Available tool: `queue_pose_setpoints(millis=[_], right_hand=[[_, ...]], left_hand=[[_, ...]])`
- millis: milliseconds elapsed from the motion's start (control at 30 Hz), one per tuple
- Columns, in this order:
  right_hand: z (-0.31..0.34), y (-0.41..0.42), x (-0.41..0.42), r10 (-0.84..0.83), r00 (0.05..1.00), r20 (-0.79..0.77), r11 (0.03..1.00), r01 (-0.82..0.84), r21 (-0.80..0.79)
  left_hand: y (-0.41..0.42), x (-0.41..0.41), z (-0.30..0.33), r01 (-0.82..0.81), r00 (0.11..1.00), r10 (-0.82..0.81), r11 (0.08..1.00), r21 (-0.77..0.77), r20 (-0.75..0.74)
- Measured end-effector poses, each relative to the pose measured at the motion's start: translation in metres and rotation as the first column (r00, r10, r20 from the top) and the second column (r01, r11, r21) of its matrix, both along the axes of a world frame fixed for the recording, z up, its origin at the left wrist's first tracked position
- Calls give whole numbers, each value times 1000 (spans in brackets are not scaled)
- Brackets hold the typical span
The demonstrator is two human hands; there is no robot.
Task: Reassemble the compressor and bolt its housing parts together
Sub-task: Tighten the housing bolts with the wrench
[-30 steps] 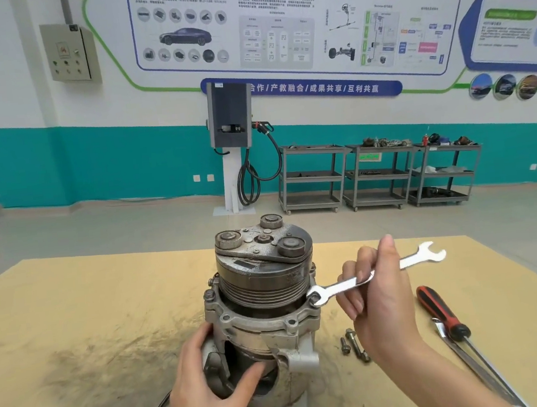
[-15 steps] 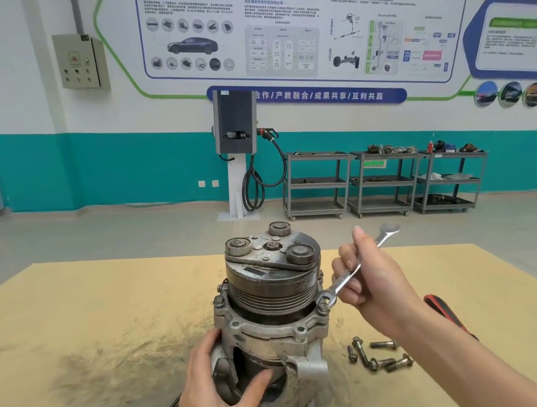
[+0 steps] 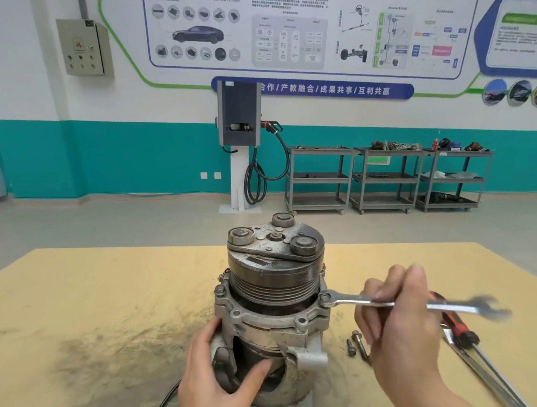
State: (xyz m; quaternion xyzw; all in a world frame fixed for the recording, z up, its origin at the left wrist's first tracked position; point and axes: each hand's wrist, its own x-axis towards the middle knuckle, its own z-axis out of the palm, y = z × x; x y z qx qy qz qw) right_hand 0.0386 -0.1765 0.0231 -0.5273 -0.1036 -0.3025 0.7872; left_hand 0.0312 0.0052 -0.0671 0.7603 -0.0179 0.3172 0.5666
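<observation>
- Since half a second ago the wrench (image 3: pixel 403 303) has swung from pointing up and away to lying nearly level, its open end now out to the right of the compressor (image 3: pixel 278 305).
- My right hand (image 3: pixel 402 325) has its fingers curled round the wrench shank; the ring end sits on a flange bolt (image 3: pixel 325 297) at the compressor's right side.
- My left hand (image 3: pixel 213 381) grips the lower housing on the compressor's near left, thumb pressed into the opening, steadying it.
- To do this well, I judge I should keep the ring fully seated and level on the bolt head, pull in short arcs, and brace harder with the left hand.
- Spare bolts (image 3: pixel 356 346) lie just right of the compressor's base; a red-handled tool (image 3: pixel 457 329) lies further right.
- Beneath the compressor is a tan board (image 3: pixel 105 303), smudged dark to its left.
- Well behind the compressor stand a charging post (image 3: pixel 240 133), metal carts (image 3: pixel 387 177) and a postered wall.
</observation>
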Motion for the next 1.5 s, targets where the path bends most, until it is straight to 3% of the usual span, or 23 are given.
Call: queue_pose_setpoints(millis=[67,133,200,400,633,733,867,933,1067,1267,1400,1500], right_hand=[[-5,3,-15,-133,982,138,960,162,-227],[-6,3,-21,-192,946,260,837,296,-460],[0,0,-21,-189,946,264,787,306,-535],[31,-8,-11,-46,999,16,938,49,-344],[37,-13,14,150,986,-73,967,-162,-198],[34,-12,15,132,989,-70,973,-143,-179],[32,-7,4,-6,999,46,948,20,-318],[34,-4,-3,-77,985,152,893,136,-428],[34,0,-13,-94,897,431,653,382,-653],[45,6,-21,-79,773,629,409,601,-687],[41,10,-23,-27,708,706,191,697,-691],[39,16,-26,-2,710,704,121,699,-704]], left_hand=[[0,1,-1,2,1000,-2,1000,-11,-6],[0,1,-2,10,1000,-10,1000,-16,-19],[0,1,-2,16,999,-16,1000,-12,-29],[1,4,-3,24,999,-24,1000,8,-26],[1,2,-3,22,1000,-21,999,36,-14],[1,1,-3,20,1000,-19,999,42,-24],[1,1,-2,26,999,-25,999,44,-22],[1,1,-2,35,999,-34,999,40,-30],[1,0,-1,44,998,-43,998,45,-40],[2,-1,-1,60,997,-59,998,32,-44],[2,0,-3,54,998,-53,997,52,-22],[2,1,-4,48,999,-47,997,57,-17]])
